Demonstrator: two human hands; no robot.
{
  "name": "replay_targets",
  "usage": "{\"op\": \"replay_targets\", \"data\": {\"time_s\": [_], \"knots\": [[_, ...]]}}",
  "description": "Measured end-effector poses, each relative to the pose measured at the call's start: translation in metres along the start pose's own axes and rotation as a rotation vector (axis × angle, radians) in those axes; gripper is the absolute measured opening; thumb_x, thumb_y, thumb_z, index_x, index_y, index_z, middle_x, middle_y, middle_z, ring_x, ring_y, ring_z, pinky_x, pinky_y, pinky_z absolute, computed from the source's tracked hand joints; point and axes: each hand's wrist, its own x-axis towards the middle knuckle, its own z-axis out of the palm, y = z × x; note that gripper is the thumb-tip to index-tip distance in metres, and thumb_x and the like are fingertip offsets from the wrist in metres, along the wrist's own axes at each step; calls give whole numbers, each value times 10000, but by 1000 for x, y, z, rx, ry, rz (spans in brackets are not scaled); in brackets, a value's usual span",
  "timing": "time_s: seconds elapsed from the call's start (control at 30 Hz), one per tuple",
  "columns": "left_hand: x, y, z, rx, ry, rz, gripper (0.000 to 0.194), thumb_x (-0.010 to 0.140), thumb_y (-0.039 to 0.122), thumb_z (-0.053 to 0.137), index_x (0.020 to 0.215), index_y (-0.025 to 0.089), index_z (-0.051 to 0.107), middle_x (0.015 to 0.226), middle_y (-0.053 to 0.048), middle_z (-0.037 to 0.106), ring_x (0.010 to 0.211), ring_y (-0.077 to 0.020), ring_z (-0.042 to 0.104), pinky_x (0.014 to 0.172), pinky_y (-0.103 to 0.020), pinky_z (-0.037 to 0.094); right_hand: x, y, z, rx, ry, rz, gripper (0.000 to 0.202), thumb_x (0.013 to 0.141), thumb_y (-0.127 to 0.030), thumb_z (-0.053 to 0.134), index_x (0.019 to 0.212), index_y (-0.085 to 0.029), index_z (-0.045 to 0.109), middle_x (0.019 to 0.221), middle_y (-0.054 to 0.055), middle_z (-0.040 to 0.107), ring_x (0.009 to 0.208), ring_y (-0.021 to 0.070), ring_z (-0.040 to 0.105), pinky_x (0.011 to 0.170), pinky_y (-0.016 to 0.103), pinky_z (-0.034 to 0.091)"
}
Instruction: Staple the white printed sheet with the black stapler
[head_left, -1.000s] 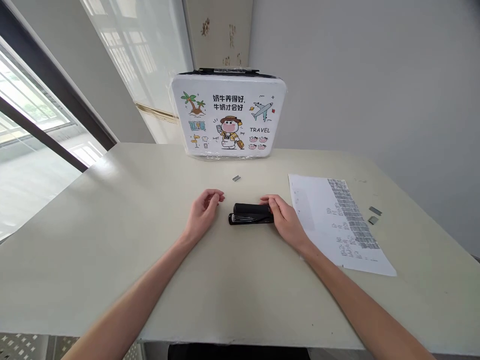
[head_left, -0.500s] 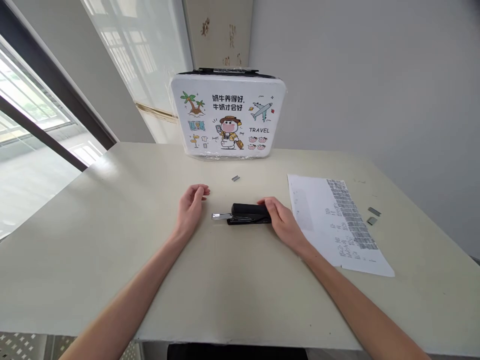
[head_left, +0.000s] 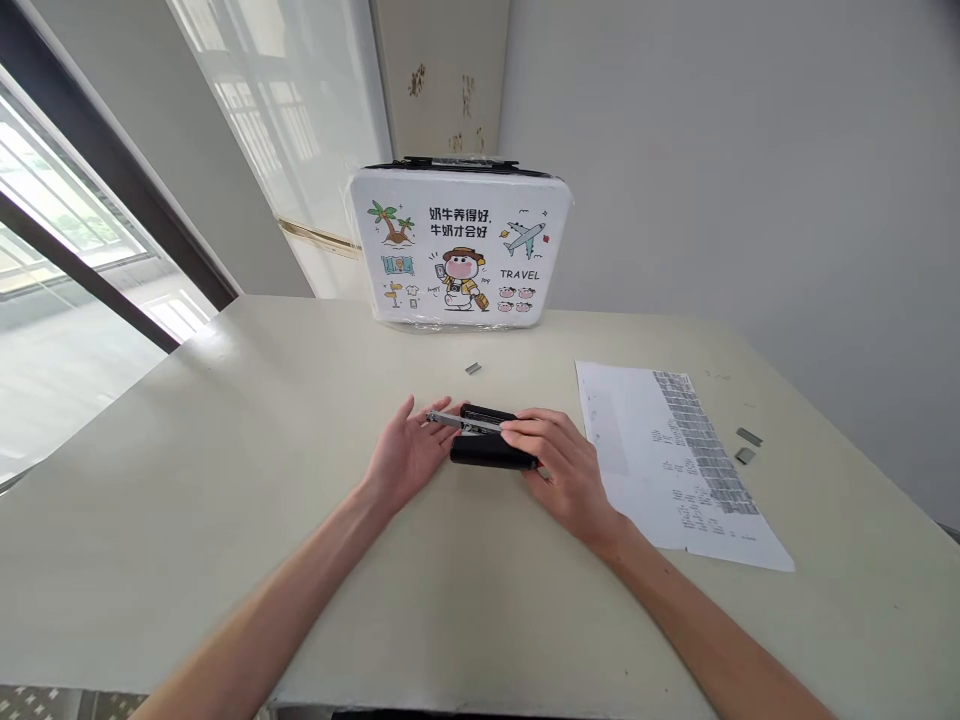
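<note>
A black stapler [head_left: 491, 452] lies tipped over in my right hand [head_left: 562, 465], whose fingers wrap round its right end. Its metal magazine [head_left: 465, 423] points left between the two black halves, which are spread apart. My left hand [head_left: 415, 452] is at the stapler's left end, palm up with the fingers stretched out beneath the magazine tip. Whether those fingertips touch the stapler I cannot tell. Behind both hands, a small strip of staples [head_left: 473, 368] rests on the table.
A printed sheet of paper [head_left: 645, 460] lies right of the stapler, partly under my right forearm. Two small staple strips [head_left: 748, 437] sit beyond it. A white case [head_left: 461, 250] with cartoon prints stands upright at the back of the pale table [head_left: 225, 480].
My right hand has rolled the stapler over, so its underside and magazine now show. The left hand has turned palm up, opened its fingers and moved right, in under the magazine.
</note>
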Motion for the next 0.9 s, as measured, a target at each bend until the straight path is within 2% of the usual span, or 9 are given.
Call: {"op": "replay_targets", "data": {"time_s": [0.13, 0.3, 0.4, 0.5, 0.6, 0.7, 0.8, 0.9], "knots": [[-4, -2, 3, -21, -37, -45, 411, 1015, 475, 464, 1102, 156, 709, 1335, -183, 700, 1336, -329, 612, 1138, -510, 479, -1, -8, 2, -82, -26, -101, 464, 967, -18, 539, 1290, -332, 652, 1228, 18, 771, 1259, 236, 646, 968, 433, 573], [-2, -4, -1, -45, -31, -55, 359, 999, 414, 481, 1054, 162, 731, 1332, -158, 705, 1327, -320, 617, 1129, -490, 493, -5, -9, 4, -168, -82, -87, 415, 998, -57, 559, 1223, -379, 692, 1255, -11, 769, 1275, 235, 652, 927, 415, 531], [0, -4, -3, 10, -12, -51, 338, 979, 406, 516, 1052, 162, 739, 1270, -165, 721, 1282, -318, 638, 1102, -473, 512, -6, -7, 3, -165, -63, -75, 453, 987, -44, 555, 1254, -388, 680, 1251, -4, 768, 1268, 245, 654, 905, 419, 524], [3, -4, -3, 103, 23, 25, 301, 948, 423, 559, 961, 176, 729, 1146, -164, 729, 1158, -318, 680, 1044, -471, 534, -5, -6, 2, -132, -2, -57, 512, 967, -22, 543, 1304, -392, 655, 1232, 13, 765, 1261, 257, 651, 922, 447, 537], [5, -3, -3, 236, 89, 171, 240, 911, 422, 613, 847, 201, 680, 898, -98, 677, 875, -246, 684, 873, -412, 567, -5, -3, 3, -74, 69, 21, 562, 947, -10, 525, 1321, -410, 651, 1205, 19, 756, 1244, 268, 652, 971, 502, 553], [1, -3, -3, 306, 144, 253, 196, 898, 367, 640, 997, 219, 720, 736, 8, 519, 653, -148, 532, 681, -293, 500, -5, -1, 6, -8, 130, 121, 560, 939, -18, 537, 1316, -416, 653, 1182, 23, 746, 1211, 273, 655, 963, 526, 580], [-8, -3, 1, 540, 176, 348, 368, 887, 320, 651, 1245, 271, 722, 725, 42, 448, 639, -134, 448, 633, -253, 420, -4, 1, 8, 16, 162, 181, 513, 941, -30, 563, 1289, -396, 657, 1176, 35, 739, 1191, 278, 649, 943, 535, 598], [-16, -4, 7, 799, 140, 391, 459, 901, 355, 609, 1345, 285, 700, 710, 46, 415, 616, -140, 388, 594, -262, 359, -4, 2, 9, 17, 179, 191, 466, 947, -43, 575, 1263, -372, 664, 1170, 45, 738, 1170, 280, 653, 963, 554, 592]]}}
